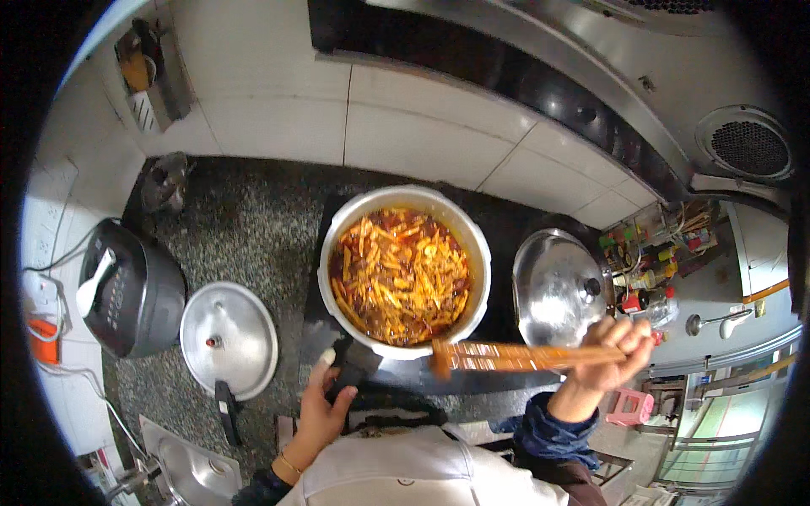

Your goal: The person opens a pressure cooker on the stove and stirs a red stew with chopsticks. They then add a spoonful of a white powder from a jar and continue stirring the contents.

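My left hand [323, 405] grips the black handle [355, 367] of an aluminium pressure cooker pot [484, 284] on the black stovetop. Inside the uncovered pot, yellowish strips of food [405, 272] lie in reddish-brown, oily broth. My right hand [610, 357] holds a wet brown wooden utensil [531, 358] by its right end. The utensil lies nearly level across the view, its wide end beside the pot's lower right rim. Motion blur hides its exact shape, and I cannot tell whether it touches the rim.
A pressure cooker lid [240, 335] lies on the speckled counter [247, 209] at left, beside a dark rice cooker [149, 291]. A domed metal lid [557, 284] sits right of the pot. The sink [196, 465] is lower left. Above hangs a range hood [569, 95].
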Available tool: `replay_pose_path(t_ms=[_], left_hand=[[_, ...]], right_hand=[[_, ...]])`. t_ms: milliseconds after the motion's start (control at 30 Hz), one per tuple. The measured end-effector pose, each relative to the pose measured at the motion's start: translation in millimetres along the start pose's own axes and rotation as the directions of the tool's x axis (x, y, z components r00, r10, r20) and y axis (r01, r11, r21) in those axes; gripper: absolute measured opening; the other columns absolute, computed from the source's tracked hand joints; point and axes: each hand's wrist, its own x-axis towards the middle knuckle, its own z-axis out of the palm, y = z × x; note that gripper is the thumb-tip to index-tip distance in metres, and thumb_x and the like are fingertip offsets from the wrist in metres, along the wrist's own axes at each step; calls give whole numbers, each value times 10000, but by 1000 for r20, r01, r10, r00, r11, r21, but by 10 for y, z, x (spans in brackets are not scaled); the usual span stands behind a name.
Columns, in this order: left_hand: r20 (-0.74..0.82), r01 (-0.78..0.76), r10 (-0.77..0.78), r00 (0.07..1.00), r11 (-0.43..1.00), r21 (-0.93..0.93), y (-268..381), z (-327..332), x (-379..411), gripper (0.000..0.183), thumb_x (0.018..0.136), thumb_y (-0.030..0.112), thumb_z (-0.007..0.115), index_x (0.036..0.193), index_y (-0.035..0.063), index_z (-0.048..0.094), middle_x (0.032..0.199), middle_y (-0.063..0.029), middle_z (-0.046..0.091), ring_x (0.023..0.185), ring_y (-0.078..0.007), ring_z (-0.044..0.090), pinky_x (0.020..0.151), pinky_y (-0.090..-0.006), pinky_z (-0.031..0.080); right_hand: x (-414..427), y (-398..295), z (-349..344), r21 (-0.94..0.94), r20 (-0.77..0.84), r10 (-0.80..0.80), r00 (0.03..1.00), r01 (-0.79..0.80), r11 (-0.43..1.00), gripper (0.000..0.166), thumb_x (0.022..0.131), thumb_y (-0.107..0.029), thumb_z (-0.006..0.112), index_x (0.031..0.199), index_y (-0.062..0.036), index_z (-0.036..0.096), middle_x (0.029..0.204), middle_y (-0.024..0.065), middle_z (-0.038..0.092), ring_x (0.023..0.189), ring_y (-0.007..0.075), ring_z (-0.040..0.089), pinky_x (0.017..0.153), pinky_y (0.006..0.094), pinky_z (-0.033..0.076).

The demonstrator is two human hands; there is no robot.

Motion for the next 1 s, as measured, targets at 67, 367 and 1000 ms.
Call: replay_pose_path(t_ms=[67,367,1000], left_hand=[[5,42,-42,999,999,-3,-95,-28,-14,645,807,38,608,1352,15,263,1116,-163,516,1024,-216,523,884,-313,417],[-30,-17,19,999,997,72,-2,16,-1,609,805,29,608,1317,-11,280,1021,-137,555,915,-196,566,801,-288,448],[-2,69,-69,998,997,-47,-27,-8,-14,568,808,34,602,1283,-34,297,1015,-141,556,916,-205,570,817,-293,442]], right_hand=[[45,-118,97,126,77,-99,992,88,988,285,946,-252,393,697,-112,395,525,3,399,383,107,333,368,234,301],[258,-540,474,386,244,-208,947,102,917,319,899,-147,474,593,-58,481,443,82,534,304,118,466,294,176,331],[315,-497,429,413,217,-196,956,92,906,315,892,-120,466,588,-36,472,448,115,527,308,151,475,258,198,326]])
